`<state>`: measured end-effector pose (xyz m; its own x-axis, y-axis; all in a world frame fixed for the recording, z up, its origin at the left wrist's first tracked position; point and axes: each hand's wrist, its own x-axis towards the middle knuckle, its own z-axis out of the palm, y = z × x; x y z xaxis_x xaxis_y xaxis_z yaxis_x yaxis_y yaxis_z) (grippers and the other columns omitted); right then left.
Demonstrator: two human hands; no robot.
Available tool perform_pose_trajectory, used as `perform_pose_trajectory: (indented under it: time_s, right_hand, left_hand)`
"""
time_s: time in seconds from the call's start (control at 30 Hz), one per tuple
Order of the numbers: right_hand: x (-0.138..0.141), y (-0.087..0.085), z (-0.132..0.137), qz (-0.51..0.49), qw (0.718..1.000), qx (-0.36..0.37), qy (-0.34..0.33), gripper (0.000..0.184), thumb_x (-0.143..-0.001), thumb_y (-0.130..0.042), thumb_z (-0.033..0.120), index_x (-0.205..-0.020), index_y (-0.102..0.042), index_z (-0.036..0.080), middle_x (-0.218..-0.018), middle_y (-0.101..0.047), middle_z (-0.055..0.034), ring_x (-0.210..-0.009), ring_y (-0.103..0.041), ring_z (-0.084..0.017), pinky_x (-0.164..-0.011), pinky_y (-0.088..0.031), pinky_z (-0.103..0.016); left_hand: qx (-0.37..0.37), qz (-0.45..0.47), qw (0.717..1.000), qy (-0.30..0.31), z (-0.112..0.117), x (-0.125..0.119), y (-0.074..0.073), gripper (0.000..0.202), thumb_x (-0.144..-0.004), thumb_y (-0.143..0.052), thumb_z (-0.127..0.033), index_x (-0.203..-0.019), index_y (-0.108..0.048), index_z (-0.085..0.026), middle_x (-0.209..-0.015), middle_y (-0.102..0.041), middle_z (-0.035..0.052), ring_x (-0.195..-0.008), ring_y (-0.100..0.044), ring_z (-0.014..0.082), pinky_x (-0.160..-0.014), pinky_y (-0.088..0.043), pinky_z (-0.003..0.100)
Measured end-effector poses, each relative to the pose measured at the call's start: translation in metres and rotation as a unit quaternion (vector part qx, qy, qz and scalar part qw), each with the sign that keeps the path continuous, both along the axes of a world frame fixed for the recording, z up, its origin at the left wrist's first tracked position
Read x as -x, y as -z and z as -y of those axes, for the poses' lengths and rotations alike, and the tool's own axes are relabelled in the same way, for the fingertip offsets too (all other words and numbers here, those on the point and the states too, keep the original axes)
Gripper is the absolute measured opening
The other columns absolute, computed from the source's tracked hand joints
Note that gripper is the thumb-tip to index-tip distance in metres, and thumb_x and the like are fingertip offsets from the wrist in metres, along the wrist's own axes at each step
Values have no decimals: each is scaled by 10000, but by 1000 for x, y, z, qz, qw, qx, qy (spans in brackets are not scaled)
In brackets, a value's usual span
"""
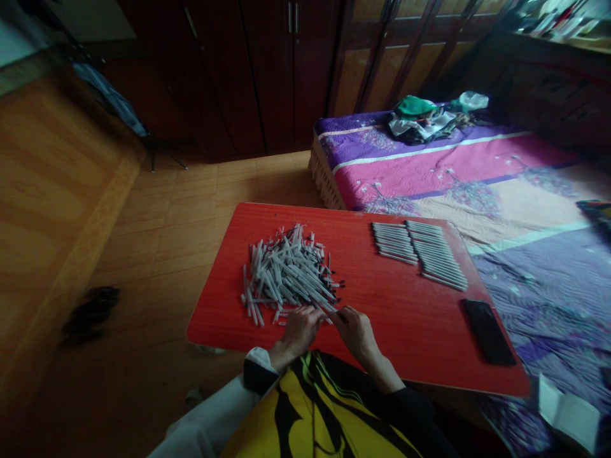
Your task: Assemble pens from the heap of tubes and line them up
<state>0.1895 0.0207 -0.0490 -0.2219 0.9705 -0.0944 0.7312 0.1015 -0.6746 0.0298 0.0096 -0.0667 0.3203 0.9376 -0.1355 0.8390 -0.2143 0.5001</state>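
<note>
so one left hand (301, 331) and one right hand (356, 332) are meeting at the near edge of one heap of pen barrels (289, 273), too many to count, on one red table (351, 261), can't tell if either's gripping, while two rows of pens (436, 254) and one black phone (487, 332) are sitting rightward

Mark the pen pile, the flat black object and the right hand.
pen pile (289, 270): head view, heap's middle
flat black object (488, 332): head view, upper face
right hand (354, 327): head view, back of hand
</note>
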Motion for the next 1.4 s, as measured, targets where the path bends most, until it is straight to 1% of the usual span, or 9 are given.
perform_pose_trajectory:
  time_s: [0.17,0.3,0.43,0.6,0.73,0.87,1.0,1.17,1.4]
  right_hand:
    - [1,-3,-1,-30,999,14,-5,303,-851,-454,359,-877,-671,151,-742,-660,-74,-634,-590,-150,-577,-400,-212]
    - [2,-3,-3,-4,1000,10,12,388,-864,-414,381,-689,-663,142,-669,-640,-80,-580,-573,-146,-540,-380,-216]
    - [2,-1,-3,-40,999,21,4,314,-835,-468,382,-860,-679,149,-726,-667,-71,-630,-600,-160,-569,-403,-217]
    - [3,2,-4,6,999,26,26,356,-831,-462,394,-679,-663,143,-625,-642,-70,-542,-571,-158,-502,-362,-223]
    - [3,1,-6,-52,997,49,28,278,-807,-494,362,-774,-687,163,-659,-665,-47,-588,-593,-156,-527,-383,-211]
    - [2,1,-8,-31,998,46,39,347,-815,-465,375,-667,-678,144,-553,-622,-44,-518,-560,-146,-478,-350,-207]
    - [3,2,-9,-66,997,38,26,298,-803,-477,354,-805,-696,153,-662,-664,-51,-585,-588,-159,-527,-389,-210]
    - [6,1,-15,11,998,42,44,367,-795,-485,377,-561,-641,142,-488,-570,-28,-483,-546,-142,-451,-313,-205]
    - [4,-1,-21,-94,993,73,-5,269,-775,-513,345,-767,-694,145,-607,-645,-16,-552,-578,-136,-496,-377,-187]
  left_hand:
    - [2,5,1000,-4,0,0,1,173,-880,-450,-254,-901,-621,-239,-810,-632,13,-793,-585,170,-675,-374,262]
    - [1,10,1000,-3,0,0,2,198,-893,-423,-271,-887,-619,-247,-807,-633,17,-787,-586,170,-671,-379,264]
    - [0,14,1000,-6,0,0,2,177,-884,-436,-245,-903,-611,-258,-824,-637,14,-807,-590,168,-686,-384,263]
    - [3,15,1000,-5,-1,0,2,184,-885,-432,-256,-878,-615,-260,-812,-647,12,-794,-595,168,-679,-386,267]
    - [5,14,1000,-11,-1,0,3,180,-880,-435,-252,-885,-615,-251,-817,-649,23,-794,-598,172,-668,-386,269]
    - [4,16,1000,-16,-1,-1,4,203,-891,-414,-271,-865,-614,-249,-809,-647,17,-790,-600,169,-675,-389,260]
    - [7,21,1000,-16,-2,-1,5,167,-862,-459,-227,-893,-621,-251,-831,-651,4,-790,-602,159,-662,-391,245]
    - [14,26,999,-17,-1,-1,4,197,-862,-455,-213,-923,-638,-257,-830,-660,4,-782,-606,166,-665,-396,252]
    - [31,28,998,-39,-1,-1,1,208,-869,-438,-218,-883,-644,-247,-843,-671,15,-787,-614,179,-673,-406,269]
